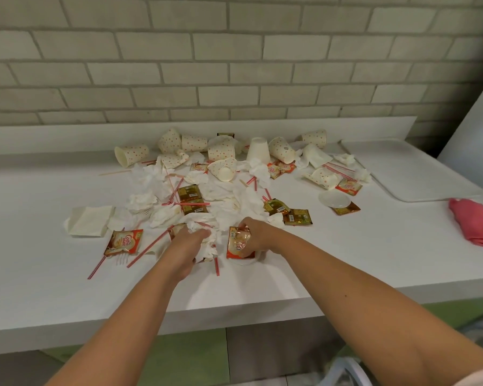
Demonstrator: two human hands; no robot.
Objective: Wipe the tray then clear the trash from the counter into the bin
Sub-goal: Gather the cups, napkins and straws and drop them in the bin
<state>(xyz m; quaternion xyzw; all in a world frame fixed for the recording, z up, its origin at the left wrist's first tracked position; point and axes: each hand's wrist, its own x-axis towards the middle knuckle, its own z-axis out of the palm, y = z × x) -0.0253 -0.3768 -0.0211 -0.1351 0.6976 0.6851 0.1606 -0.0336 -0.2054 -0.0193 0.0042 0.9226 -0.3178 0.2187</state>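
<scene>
Hands clamped: left hand [186, 246] on one crumpled napkin [209, 246], right hand [258, 236] on one creamer sachet [236, 245] (one tray [402, 168], one cloth [477, 222]).

Bright, even overhead light, soft shadows, slight overall blur, wide-angle bending and dark vignette at the corners

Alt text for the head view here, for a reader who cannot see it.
Two bare hands gather trash on a white counter: the left hand grips crumpled napkins, the right hand pinches an orange creamer sachet. Behind them lie spotted paper cups and striped straws; a white tray and pink cloth sit at right.
</scene>
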